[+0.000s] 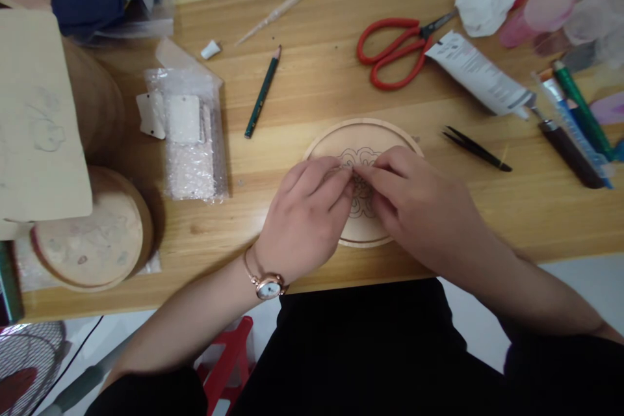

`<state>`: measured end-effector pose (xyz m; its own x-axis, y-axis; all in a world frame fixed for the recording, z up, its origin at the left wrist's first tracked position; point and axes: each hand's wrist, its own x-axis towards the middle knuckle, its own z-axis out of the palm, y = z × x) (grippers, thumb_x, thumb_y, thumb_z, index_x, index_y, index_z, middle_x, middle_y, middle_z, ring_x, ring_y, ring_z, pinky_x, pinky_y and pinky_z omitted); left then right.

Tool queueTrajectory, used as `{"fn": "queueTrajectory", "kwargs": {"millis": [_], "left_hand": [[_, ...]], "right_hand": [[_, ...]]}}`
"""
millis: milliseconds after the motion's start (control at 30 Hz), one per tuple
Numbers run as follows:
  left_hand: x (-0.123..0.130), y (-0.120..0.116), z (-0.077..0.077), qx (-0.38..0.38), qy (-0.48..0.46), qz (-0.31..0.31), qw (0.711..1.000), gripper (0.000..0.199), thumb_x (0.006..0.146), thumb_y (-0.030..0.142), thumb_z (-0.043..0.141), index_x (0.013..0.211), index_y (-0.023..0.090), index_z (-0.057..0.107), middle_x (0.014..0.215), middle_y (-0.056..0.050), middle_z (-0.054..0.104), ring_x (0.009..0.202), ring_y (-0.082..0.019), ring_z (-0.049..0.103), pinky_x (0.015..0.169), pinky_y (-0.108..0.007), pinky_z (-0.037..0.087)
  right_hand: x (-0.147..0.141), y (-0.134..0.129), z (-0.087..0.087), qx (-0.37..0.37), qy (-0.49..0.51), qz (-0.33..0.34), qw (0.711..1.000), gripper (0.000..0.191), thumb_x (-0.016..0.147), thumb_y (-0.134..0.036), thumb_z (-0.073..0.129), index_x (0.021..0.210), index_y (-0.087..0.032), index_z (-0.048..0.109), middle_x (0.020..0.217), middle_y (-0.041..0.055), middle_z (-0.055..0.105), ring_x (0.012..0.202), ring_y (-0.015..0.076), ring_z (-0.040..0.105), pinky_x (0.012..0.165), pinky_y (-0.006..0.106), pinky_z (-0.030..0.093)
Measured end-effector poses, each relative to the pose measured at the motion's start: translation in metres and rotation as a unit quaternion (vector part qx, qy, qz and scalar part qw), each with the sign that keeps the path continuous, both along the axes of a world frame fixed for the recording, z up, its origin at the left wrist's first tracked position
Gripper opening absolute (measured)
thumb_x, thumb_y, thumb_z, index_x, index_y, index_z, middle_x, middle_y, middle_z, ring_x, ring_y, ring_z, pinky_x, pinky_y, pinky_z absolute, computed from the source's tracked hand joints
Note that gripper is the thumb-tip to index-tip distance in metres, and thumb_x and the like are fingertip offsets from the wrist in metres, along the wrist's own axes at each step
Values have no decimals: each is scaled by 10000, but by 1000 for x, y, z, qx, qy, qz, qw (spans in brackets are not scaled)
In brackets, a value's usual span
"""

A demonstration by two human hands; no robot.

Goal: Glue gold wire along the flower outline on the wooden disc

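Observation:
A round wooden plate [363, 132] with a raised rim lies near the table's front edge. On its face is a dark-lined flower-like pattern [361, 207], partly covered by my hands. My left hand [312, 211], with a watch [269, 287] on its wrist, rests over the plate's left side, fingertips pinched together. From the right, my right hand [419, 201] meets it, thumb and forefinger also closed near the pattern's middle. The fingertips of both hands almost touch. Whatever sits between them is too small or hidden to make out.
Black tweezers [478, 148], red-handled scissors [394, 52] and a white tube [480, 75] lie to the right. Behind the plate is a green pencil [263, 92]. Leftward are a bubble-wrap packet [192, 169] and another round wooden piece [143, 234]. Pink cups [548, 6] stand back right.

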<state>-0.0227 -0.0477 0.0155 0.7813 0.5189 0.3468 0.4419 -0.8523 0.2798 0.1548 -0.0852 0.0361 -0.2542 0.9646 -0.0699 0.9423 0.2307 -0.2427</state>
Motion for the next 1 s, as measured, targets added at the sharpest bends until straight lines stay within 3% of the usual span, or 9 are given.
{"fn": "queueTrajectory", "kwargs": {"millis": [133, 300, 433, 667, 1000], "left_hand": [[-2, 2, -1, -40, -4, -8, 999, 220, 919, 108, 526, 1108, 95, 636, 1126, -95, 702, 1128, -249, 597, 991, -420, 530], [-3, 4, 0, -44, 0, -2, 999, 111, 896, 94, 537, 923, 129, 639, 1089, -74, 707, 1106, -257, 580, 961, -418, 530], [-4, 4, -1, -30, 0, -5, 1000, 116, 894, 98, 535, 902, 143, 641, 1103, -54, 708, 1101, -252, 578, 946, -417, 528], [-3, 5, 0, -28, 0, 3, 1000, 154, 927, 134, 507, 971, 166, 651, 1052, -40, 717, 1076, -221, 585, 931, -387, 524], [-3, 4, -1, -15, -8, 3, 1000, 207, 918, 133, 557, 1092, 104, 664, 1094, -62, 723, 1062, -252, 603, 937, -412, 526]], "right_hand": [[0, 1, 1, -16, 10, -8, 1000, 358, 950, -192, 359, 1001, -169, 713, 944, 121, 672, 746, 216, 594, 607, 350, 471], [0, 1, 2, -26, 16, -12, 999, 327, 922, -171, 396, 990, -179, 716, 930, 108, 669, 750, 205, 595, 620, 339, 473], [0, 2, 2, -34, 27, -23, 999, 323, 927, -176, 397, 970, -190, 717, 921, 102, 664, 764, 199, 598, 625, 327, 468], [0, 2, 2, -42, 33, -27, 998, 322, 923, -173, 400, 980, -192, 716, 939, 108, 659, 777, 212, 603, 628, 345, 466], [0, 2, 2, -25, 14, -18, 999, 321, 929, -183, 396, 976, -196, 714, 926, 100, 671, 757, 198, 597, 600, 321, 455]]}}
